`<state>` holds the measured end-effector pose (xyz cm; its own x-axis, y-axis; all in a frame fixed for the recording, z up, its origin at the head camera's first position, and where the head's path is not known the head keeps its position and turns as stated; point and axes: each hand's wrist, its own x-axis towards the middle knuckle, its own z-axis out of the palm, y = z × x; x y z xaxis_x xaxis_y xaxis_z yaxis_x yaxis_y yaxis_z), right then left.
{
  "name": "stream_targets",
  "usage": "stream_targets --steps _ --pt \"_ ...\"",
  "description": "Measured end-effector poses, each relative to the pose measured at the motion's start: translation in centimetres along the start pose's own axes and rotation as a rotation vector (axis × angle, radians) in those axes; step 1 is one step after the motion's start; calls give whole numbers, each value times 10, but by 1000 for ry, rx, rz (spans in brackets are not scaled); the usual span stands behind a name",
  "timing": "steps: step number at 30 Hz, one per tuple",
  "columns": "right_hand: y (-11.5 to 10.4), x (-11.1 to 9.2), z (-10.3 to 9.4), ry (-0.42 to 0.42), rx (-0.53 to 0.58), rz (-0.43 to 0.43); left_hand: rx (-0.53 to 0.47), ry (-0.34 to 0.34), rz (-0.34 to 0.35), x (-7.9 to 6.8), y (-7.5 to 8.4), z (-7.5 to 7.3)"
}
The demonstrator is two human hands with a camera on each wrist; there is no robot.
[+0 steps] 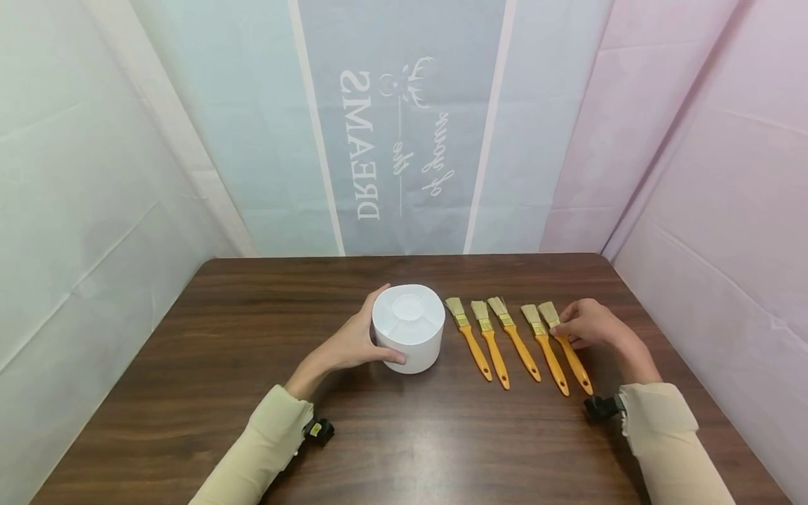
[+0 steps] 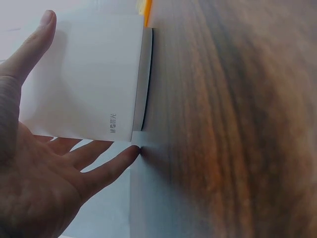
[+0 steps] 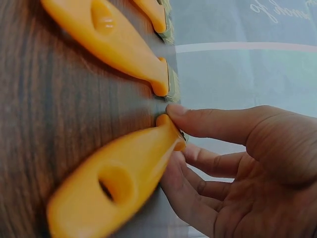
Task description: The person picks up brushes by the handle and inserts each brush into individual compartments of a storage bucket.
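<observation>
Right hand: thumb and fingers form a narrow pinch on the end brush, at the neck where the orange handle meets the metal band. Whether the bristle end is lifted off the desk cannot be told.

Left hand: thumb and fingers are set wide around the holder, with the thumb on the near side and the other fingers around the far side. The holder is white, stands upright on the desk and has a divided top with a round central section. No brush is visible in it.

Between the holder and the end brush, four more brushes lie in a row: first, second, third and fourth. All bristles point away from the person, handles toward the person. The fourth lies just beside the end brush.

Step in hand, as judged: gripping the end brush while the holder is steadied. The next move appears to call for a firm pinch at the neck, a lift clear of the fourth brush, and a steady left hand.

Beyond the desk hangs a printed backdrop.
</observation>
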<state>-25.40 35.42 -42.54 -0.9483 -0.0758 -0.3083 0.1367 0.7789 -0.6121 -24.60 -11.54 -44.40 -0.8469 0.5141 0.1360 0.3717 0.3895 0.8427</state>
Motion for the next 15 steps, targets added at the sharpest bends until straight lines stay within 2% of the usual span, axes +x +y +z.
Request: stream_targets --steps 7,15 --pt "1 0 -1 19 5 0 9 5 2 0 -1 0" --pt "3 1 -5 -2 94 35 13 0 -16 0 -1 0"
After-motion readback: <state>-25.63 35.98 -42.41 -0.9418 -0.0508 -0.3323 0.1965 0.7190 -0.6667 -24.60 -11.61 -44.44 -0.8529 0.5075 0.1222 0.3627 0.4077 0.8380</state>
